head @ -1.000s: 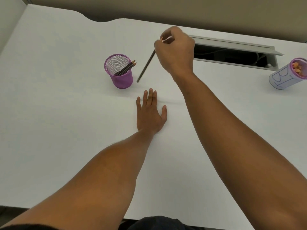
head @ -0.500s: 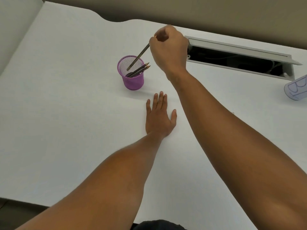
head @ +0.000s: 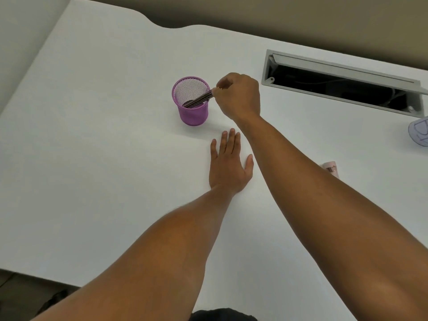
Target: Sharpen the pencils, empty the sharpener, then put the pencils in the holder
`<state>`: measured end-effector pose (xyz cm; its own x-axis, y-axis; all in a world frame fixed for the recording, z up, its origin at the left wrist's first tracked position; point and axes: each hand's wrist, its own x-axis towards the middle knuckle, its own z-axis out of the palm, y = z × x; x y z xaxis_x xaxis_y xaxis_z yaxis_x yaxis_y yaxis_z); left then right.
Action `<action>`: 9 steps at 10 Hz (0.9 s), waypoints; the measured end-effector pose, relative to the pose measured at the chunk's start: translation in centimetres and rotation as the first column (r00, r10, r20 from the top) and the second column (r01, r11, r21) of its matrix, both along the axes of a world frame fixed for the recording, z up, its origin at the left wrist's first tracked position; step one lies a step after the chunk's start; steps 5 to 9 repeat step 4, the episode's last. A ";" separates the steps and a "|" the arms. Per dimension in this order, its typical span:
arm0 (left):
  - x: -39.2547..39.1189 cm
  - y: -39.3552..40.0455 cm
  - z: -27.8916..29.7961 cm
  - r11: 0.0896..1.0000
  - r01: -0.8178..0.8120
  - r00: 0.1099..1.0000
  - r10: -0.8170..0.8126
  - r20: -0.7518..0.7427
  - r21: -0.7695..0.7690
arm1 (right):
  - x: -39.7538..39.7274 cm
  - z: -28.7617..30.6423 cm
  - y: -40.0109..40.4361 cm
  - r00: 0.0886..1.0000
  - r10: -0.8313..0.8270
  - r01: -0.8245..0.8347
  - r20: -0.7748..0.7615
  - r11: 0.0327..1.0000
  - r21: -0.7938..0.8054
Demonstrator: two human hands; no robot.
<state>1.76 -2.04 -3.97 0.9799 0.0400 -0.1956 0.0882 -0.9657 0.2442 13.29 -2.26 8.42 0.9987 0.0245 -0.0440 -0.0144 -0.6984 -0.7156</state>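
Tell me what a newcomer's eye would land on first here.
The purple holder in the middle of the white desk, pencils leaning inside. The right hand pinches the pencil tops at its rim; the left hand lies flat on the desk nearer the person.

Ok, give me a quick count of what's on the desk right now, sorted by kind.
Purple mesh holder: 1
Dark pencils leaning in the holder: about 3, bunched, exact count unclear
Pale cup at the right edge: 1
Small pink item beside the right forearm, possibly the sharpener: 1
Total: about 6
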 end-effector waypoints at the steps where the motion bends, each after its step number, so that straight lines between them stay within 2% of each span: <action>1: -0.1 0.1 0.0 1.000 0.006 1.000 -0.006 -0.006 0.005 | -0.1 -0.5 -0.1 1.000 -0.011 0.011 -0.014 1.000 0.026; 4: 0.0 0.3 0.0 0.999 -0.040 0.998 0.041 0.050 -0.034 | -0.3 -0.6 -1.0 0.997 -0.079 0.080 -0.016 0.994 0.079; 9: 0.0 0.3 0.0 0.999 -0.040 0.998 0.041 0.050 -0.034 | -0.3 -0.6 -1.0 0.997 -0.079 0.080 -0.016 0.994 0.079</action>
